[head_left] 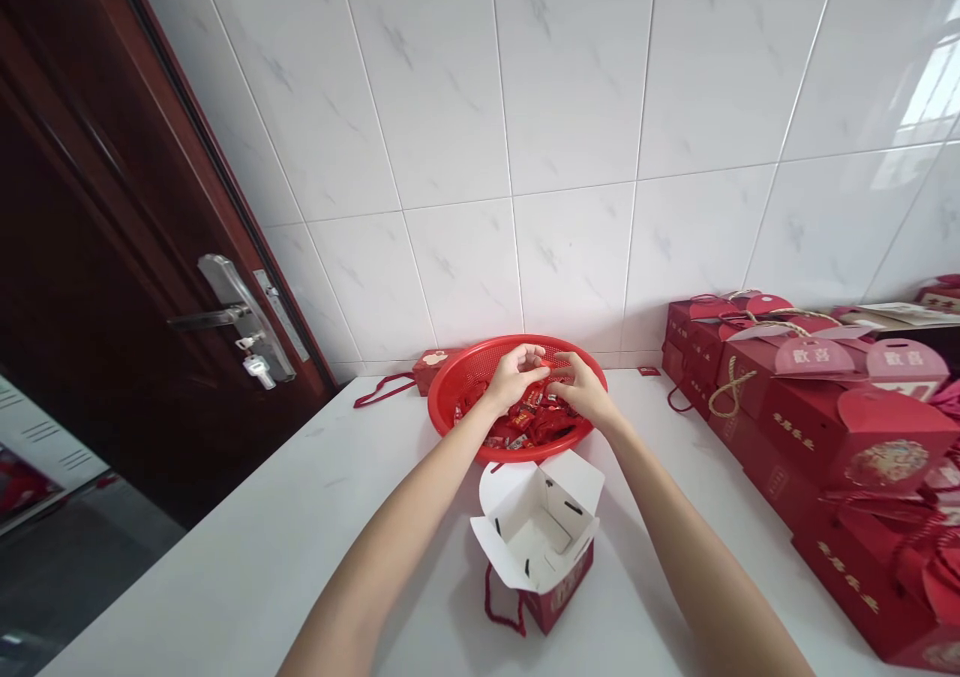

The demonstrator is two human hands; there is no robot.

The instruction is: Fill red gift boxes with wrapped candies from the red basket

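Both my hands are over a red plastic basket [442,409] that holds many small red-wrapped candies [525,419]. My left hand [517,379] is closed, its thumb and fingers curled toward each other; whatever it may hold blends into the red behind. Facing it, my right hand [582,391] has its thumb and fingers apart in a loose curve, close to the left fingertips. Nearer to me, between my forearms, stands an open red gift box [561,595] with its white inner flaps spread. Its inside shows the bare white bottom, and a red cord handle [504,612] hangs at its left side.
Closed red gift boxes [795,407] with cord handles are stacked along the right of the white table [315,557]. Another small red box [433,365] with a red cord sits behind the basket. A tiled wall [570,257] borders the back; a dark door [150,257] stands at left.
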